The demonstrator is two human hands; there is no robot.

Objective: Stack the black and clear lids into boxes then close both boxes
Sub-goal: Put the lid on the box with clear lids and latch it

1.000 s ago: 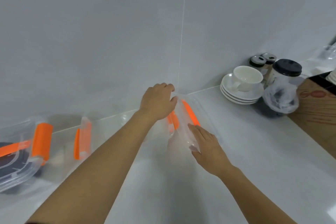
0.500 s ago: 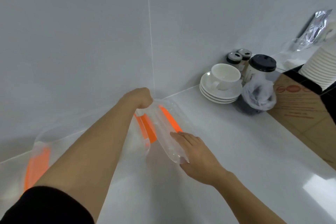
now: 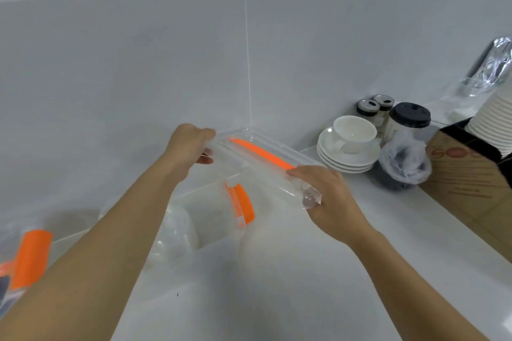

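A clear box lid with an orange clip (image 3: 260, 159) is held tilted above the counter, near the wall. My left hand (image 3: 191, 147) grips its far left end and my right hand (image 3: 321, 196) grips its near right corner. Below it stands a clear box (image 3: 205, 219) with an orange latch on its right side; what it holds is hard to make out. A second clear box with an orange latch (image 3: 27, 260) shows partly at the left edge, with something dark inside.
A white cup on stacked saucers (image 3: 349, 147) stands to the right by the wall, beside a black-lidded jar (image 3: 407, 124), two shakers, and a bagged dark item (image 3: 401, 171). A cardboard box (image 3: 468, 183) with stacked paper cups fills the far right. The counter is white.
Both hands have lifted the clear box lid up and to the right, off the counter and above the open box. The view has swung left again.
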